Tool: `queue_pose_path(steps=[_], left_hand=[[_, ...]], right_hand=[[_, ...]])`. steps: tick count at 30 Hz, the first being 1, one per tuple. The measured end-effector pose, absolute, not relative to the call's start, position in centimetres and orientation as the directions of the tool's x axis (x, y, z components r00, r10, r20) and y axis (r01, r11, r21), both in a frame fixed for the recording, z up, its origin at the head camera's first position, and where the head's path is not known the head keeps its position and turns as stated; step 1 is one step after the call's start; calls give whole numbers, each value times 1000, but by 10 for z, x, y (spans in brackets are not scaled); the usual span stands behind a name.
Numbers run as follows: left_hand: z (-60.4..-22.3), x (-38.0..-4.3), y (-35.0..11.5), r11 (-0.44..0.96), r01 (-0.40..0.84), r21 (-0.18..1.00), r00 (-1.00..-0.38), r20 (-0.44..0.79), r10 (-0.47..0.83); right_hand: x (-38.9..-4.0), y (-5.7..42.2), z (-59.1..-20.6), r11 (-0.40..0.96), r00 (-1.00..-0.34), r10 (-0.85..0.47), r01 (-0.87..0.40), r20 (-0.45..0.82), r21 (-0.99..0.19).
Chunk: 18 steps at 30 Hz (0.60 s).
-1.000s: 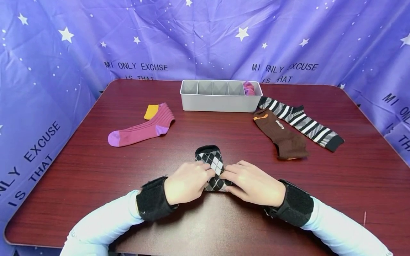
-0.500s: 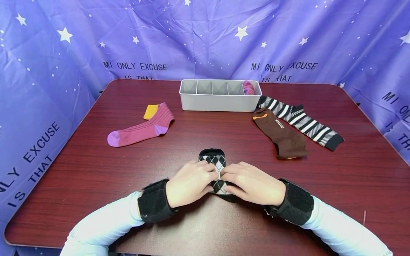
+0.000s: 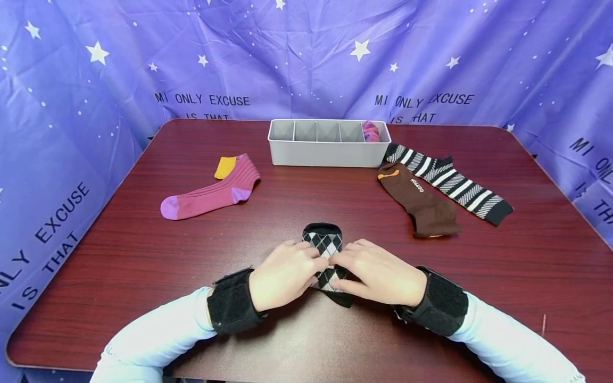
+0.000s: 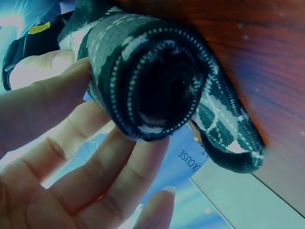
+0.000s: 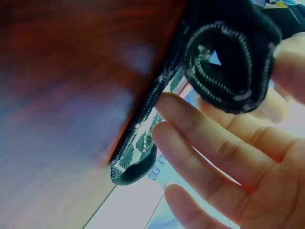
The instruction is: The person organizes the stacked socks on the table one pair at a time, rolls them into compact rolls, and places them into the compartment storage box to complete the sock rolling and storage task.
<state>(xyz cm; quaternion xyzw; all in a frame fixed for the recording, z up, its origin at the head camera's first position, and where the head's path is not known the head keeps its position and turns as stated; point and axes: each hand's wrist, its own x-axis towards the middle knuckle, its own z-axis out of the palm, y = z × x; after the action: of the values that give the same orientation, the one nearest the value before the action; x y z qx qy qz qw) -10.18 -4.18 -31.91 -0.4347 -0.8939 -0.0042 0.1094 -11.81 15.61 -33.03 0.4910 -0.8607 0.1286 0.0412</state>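
argyle sock (image 3: 323, 246), rolled between both hands (image 3: 330, 274)

the head camera looks forward and down from above the desk (image 3: 143, 255), taking in its whole top and the purple backdrop behind. each wrist camera sits very near, low at desk level, looking up along the fingers at one end of the rolled argyle sock (image 4: 152, 81). all three views share that sock and the desk surface.
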Motion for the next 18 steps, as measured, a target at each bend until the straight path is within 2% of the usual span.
queue_pose_path(steps=[8, 13, 18], left_hand=[[-315, -100, -43, 583, 797, -159, -586, 28, 810], [-318, -99, -41, 594, 782, -188, -593, 69, 803], [-320, -100, -42, 609, 780, -146, -597, 122, 793]], right_hand=[[-117, 156, -328, 488, -513, -844, -856, 159, -173], [-117, 156, -329, 470, -489, -856, -872, 171, -139], [-118, 156, -331, 445, -460, -863, -888, 210, -117]])
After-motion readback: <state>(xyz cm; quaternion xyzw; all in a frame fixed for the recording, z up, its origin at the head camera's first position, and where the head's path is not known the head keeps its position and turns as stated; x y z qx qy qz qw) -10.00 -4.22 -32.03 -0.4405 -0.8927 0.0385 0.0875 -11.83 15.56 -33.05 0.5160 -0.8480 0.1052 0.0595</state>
